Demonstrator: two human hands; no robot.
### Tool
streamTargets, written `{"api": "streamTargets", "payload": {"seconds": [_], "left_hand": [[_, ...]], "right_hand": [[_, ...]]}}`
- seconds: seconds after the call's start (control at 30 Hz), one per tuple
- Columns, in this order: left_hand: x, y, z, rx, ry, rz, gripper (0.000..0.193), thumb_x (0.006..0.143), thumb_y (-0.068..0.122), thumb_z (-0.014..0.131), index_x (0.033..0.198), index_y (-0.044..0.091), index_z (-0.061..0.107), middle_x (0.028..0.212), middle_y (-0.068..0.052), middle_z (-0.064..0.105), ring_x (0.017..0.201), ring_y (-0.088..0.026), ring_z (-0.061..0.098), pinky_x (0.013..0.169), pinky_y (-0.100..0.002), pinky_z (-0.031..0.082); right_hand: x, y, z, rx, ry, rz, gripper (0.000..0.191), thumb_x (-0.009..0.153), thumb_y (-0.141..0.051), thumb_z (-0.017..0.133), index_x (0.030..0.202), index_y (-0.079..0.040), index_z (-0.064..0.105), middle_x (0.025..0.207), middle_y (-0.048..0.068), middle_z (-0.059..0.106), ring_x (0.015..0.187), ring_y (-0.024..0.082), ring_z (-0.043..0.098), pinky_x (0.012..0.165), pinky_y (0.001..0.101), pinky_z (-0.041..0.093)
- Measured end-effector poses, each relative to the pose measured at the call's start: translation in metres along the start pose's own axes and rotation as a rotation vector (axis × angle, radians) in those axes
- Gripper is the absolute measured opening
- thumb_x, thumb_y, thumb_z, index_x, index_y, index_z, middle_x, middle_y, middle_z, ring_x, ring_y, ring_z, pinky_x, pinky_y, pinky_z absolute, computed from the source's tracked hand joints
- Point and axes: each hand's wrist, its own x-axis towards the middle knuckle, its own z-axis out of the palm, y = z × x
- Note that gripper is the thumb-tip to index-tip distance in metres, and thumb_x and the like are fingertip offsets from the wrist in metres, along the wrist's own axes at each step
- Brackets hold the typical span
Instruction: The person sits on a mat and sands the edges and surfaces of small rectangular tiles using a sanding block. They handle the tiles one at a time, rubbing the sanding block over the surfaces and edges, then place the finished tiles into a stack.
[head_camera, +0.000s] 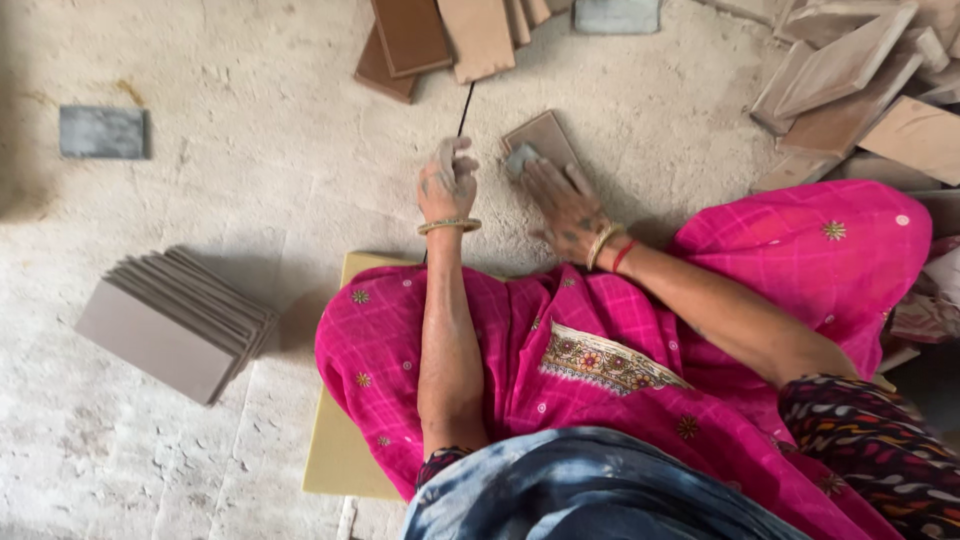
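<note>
While the person sits on the dusty concrete floor (250, 150) in a bright pink patterned garment (600, 340), both bare hands work just in front of the knees. The left hand (447, 182) is curled into a loose fist around a thin dark rod (465, 108), which runs away from the body toward the tiles at the top of the view. The right hand (565, 205) lies mostly flat, fingers spread and pressing down on a brown rectangular tile (548, 135) resting on the floor; under its fingertips sits a small grey block (520, 158), touching the tile's near corner. Whether the fingers grip that block or only press on it cannot be told, because the hand is blurred.

No containers show; everything lies loose on the floor. One neat leaning stack of grey-brown tiles (175, 325) stands to the person's left, well apart from the hands, about ten edges visible, though the exact number is unclear. One dark grey slab (102, 132) lies alone at the far left. At the top centre, around five brown tiles (450, 40) overlap one another, with one grey slab (617, 14) just beside them. A jumbled heap of tiles (850, 90) fills the upper right, too tangled to count. A pale yellow mat (335, 450) lies under the person. Each wrist wears a bangle, with a red thread on the right.
</note>
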Motion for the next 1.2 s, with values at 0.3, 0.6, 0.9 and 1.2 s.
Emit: {"api": "streamTargets", "payload": {"seconds": [0.3,0.6,0.9,1.2], "left_hand": [[0.007,0.007,0.010,0.015,-0.001,0.034,0.032,0.091,-0.003,0.059,0.117,0.013,0.069,0.088,-0.006,0.080,0.083,-0.024,0.076,0.072,-0.039,0.058],[0.017,0.006,0.031,-0.056,0.175,0.232,0.023,0.103,0.013,0.061,0.126,0.008,0.063,0.115,-0.014,0.076,0.100,-0.028,0.076,0.085,-0.040,0.061],[0.008,0.032,0.050,0.060,-0.266,0.144,0.077,0.111,0.066,0.019,0.157,0.007,0.039,0.155,-0.025,0.048,0.142,-0.040,0.047,0.115,-0.057,0.038],[0.003,0.056,0.036,0.047,-0.417,-0.263,0.107,0.084,0.083,0.025,0.152,0.004,0.045,0.123,-0.024,0.074,0.117,-0.030,0.070,0.105,-0.045,0.055]], "right_hand": [[0.041,0.016,-0.004,0.092,0.102,0.074,0.087,0.101,-0.058,0.039,0.160,-0.004,0.005,0.169,0.016,0.000,0.158,0.030,0.000,0.127,0.0482,0.004],[-0.024,-0.019,0.020,0.180,0.208,0.328,0.092,0.101,-0.058,0.039,0.160,0.006,0.012,0.167,0.027,0.005,0.156,0.038,0.003,0.126,0.0523,0.007],[0.001,-0.009,0.044,0.185,0.387,0.214,0.081,0.109,-0.045,0.044,0.165,0.006,0.015,0.173,0.027,0.009,0.162,0.039,0.008,0.131,0.0548,0.012],[-0.063,-0.015,0.105,0.260,0.498,0.265,0.088,0.102,-0.060,0.037,0.162,0.002,0.022,0.171,0.024,0.016,0.158,0.040,0.015,0.125,0.0620,0.014]]}}
